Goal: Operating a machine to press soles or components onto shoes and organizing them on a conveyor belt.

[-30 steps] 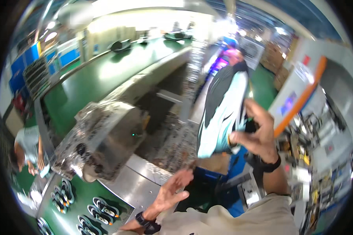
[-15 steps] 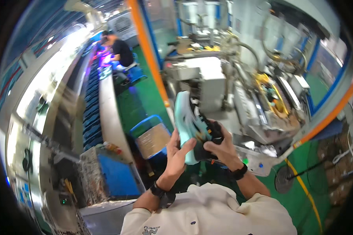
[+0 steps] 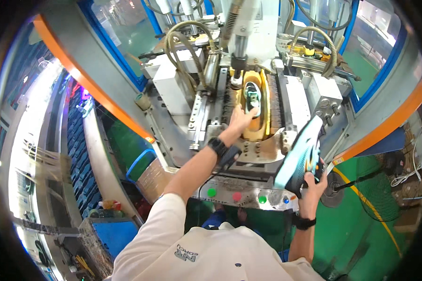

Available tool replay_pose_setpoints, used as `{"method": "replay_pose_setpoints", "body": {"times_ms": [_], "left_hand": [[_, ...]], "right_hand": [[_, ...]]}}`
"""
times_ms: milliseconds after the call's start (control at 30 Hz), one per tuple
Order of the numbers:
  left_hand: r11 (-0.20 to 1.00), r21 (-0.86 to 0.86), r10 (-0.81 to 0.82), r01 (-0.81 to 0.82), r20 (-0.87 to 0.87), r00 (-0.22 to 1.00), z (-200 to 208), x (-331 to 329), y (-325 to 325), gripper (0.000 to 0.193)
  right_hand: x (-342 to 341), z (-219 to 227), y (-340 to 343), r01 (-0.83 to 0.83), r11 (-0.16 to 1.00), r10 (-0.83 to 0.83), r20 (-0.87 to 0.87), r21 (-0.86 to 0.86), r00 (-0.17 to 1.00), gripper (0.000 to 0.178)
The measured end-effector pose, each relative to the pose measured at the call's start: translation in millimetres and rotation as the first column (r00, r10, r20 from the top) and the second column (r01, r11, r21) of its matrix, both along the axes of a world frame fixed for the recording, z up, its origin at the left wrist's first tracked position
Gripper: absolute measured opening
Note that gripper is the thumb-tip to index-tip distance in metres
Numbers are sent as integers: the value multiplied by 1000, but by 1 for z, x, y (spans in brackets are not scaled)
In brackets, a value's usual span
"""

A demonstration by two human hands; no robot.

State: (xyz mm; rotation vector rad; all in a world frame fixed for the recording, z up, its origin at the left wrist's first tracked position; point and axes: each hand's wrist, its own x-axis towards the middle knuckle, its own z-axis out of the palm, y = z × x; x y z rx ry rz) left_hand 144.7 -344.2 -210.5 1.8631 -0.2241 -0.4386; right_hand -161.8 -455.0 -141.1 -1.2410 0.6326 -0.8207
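A light teal and black sports shoe lies lengthwise in a yellow-lined mould of the machine before me. My left hand reaches in at the shoe's near end, its thumb and fingers closed about that part; the exact grip is partly hidden. Out to the right, my right hand holds a second sports shoe, pale turquoise with black, tilted with its light sole side to the upper left. The right fingers wrap round its dark upper.
A vertical metal piston stands close to the mould. White blocks and hoses flank it. Coloured buttons line the front panel. A conveyor runs along the left, beside a blue-rimmed bin. At right stands a fan.
My view has swung right to face the machine. My left hand has let go of the held shoe and reached to the one in the mould; my right hand has carried its shoe rightward.
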Motion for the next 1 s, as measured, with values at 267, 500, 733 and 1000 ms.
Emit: {"method": "replay_pose_setpoints", "body": {"times_ms": [267,500,733,1000], "left_hand": [[920,383,69,-89,65,995,-46,92,-62,91],[948,-285,-39,-144,-551,833,-70,132,53,44],[890,-445,-181,-97,-539,823,89,-60,203,38],[827,-277,320,-490,-484,814,125,-207,391,52]], "right_hand": [[-10,33,-11,217,974,-223,-107,-68,969,53],[98,65,-41,-46,925,-75,-299,-378,951,43],[293,66,-61,-598,723,159,-759,-346,632,43],[406,-55,29,-610,552,-218,-804,-569,553,41]]}}
